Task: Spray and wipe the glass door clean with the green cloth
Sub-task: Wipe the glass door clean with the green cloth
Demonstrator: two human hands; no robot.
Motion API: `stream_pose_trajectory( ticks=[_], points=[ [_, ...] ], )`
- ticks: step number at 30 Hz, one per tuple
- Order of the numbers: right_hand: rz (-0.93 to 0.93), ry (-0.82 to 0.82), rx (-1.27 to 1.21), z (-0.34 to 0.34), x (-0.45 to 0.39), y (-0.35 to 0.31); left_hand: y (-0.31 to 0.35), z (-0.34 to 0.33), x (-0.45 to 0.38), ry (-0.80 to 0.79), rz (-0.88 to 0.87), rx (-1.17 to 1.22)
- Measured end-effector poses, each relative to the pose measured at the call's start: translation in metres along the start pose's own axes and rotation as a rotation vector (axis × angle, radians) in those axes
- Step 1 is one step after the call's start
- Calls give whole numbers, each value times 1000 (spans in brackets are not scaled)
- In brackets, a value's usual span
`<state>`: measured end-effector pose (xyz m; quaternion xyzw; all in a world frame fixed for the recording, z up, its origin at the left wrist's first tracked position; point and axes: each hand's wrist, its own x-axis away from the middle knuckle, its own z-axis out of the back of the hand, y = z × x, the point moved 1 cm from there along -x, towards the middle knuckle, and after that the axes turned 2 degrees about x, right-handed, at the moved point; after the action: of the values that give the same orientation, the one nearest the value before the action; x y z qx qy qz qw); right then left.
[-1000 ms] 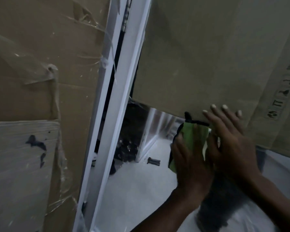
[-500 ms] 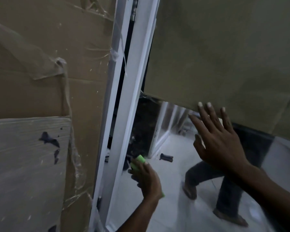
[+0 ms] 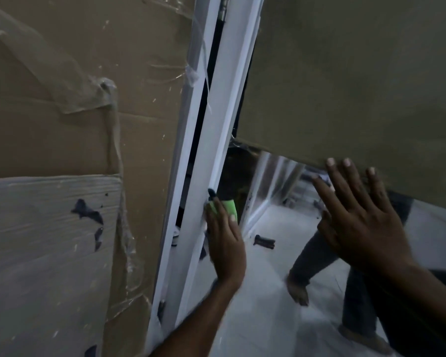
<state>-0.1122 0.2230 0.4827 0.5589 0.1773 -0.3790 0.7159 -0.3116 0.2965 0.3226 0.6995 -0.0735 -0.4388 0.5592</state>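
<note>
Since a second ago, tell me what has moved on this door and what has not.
The left hand carried the green cloth leftward across the glass door, from beside the right hand to the white door frame. The right hand stayed spread, fingers flat at the lower edge of the brown cardboard sheet.

I read this as a building interior under fit-out or renovation rather than a lived-in room. The white door frame (image 3: 211, 161) is flanked by brown cardboard sheets (image 3: 70, 104) fixed with clear tape (image 3: 98, 94), and another cardboard panel (image 3: 358, 81) covers the upper part of the glass door (image 3: 263, 292). The glass reflects a pale bare floor and further white framing wrapped in clear film
</note>
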Motion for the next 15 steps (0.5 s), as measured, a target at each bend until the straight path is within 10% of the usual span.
stream_pose_trajectory(
  ticks=[7,15],
  points=[
    [7,-38,35,2,0,-2,-53,4,65,-115,820,70],
    [-8,-8,58,3,0,-6,105,-9,-57,-47,136,76]
  ],
)
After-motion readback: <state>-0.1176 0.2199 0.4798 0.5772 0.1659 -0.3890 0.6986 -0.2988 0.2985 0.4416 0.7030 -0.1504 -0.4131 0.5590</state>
